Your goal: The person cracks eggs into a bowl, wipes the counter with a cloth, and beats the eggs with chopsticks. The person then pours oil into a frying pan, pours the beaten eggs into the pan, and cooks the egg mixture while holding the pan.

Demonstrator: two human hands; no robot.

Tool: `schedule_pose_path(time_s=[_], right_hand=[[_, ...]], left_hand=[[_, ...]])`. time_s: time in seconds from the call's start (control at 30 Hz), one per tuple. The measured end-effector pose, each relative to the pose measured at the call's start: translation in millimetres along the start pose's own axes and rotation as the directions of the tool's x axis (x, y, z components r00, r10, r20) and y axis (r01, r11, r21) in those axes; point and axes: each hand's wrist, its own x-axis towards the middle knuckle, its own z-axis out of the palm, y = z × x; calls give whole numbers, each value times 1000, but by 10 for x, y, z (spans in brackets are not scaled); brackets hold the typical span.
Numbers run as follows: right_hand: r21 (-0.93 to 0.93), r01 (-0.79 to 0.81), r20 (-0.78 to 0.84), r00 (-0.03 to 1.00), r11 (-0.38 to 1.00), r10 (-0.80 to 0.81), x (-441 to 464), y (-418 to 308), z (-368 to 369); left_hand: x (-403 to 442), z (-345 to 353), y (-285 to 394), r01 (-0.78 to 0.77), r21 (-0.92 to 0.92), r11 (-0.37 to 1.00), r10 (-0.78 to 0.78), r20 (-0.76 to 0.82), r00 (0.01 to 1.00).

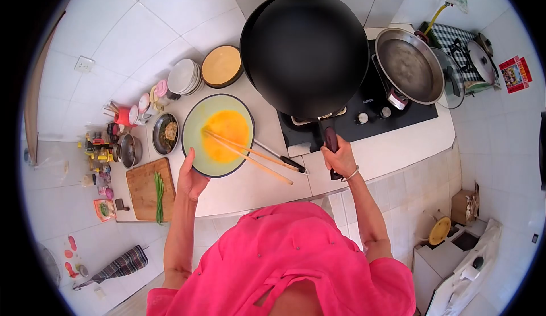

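The wok [307, 54] is placed over the burner beyond the right hand [339, 158], and its handle [330, 138] is turned toward that hand. The handle is gripped with the fingers closed around it, presumably so that the wok is steadied and the fingers are kept clear of hot metal.

The bowl [195, 124] is located beside the left hand [193, 174], inward of it. That hand is part-closed, with the thumb up at the rim and the other fingers mostly hidden, probably beneath the wall for support of the liquid. Whether the bowl is lifted or rested on the counter [250, 198] cannot be told. Beaten egg [230, 131] is contained in it. The chopsticks [256, 159] are leaned across the rim toward the right hand, likely so that their dry ends can be reached.

A utensil [293, 163] is laid between the hands, its shaft partly covered by the bowl. The greens [159, 196] are laid on the board [138, 186], outward of the left hand. The pan [437, 86] is set beyond and to the right of the right hand.
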Motion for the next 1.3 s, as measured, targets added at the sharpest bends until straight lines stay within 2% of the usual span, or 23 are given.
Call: schedule_pose_path(time_s=[0.3,0.5,0.6,0.87,1.07,1.2,1.23,1.3], right_hand=[[-68,-26,-56,998,997,22,-99,145,-22],[12,-95,-26,995,995,96,-171,203,-53],[-89,-115,-29,993,989,113,-180,236,-59],[-61,-172,-21,985,983,171,-233,209,-60],[-99,-148,-55,988,984,143,-174,241,-95],[-93,-144,-21,990,985,143,-165,272,-138],[-152,-185,7,982,971,188,-153,279,-173],[-562,-125,-60,992,817,110,-178,83,-203]], left_hand=[[14,-47,-59,5,27,1000,-4,-9,1000],[103,30,-71,10,49,999,-9,-26,1000],[148,126,-66,-12,73,997,15,-37,999],[450,286,-131,76,86,993,-78,28,997],[711,431,-298,115,49,992,-119,95,988],[826,585,-368,121,64,991,-127,112,986],[855,596,-384,126,64,990,-133,110,985],[921,597,-421,137,61,989,-144,116,983]])
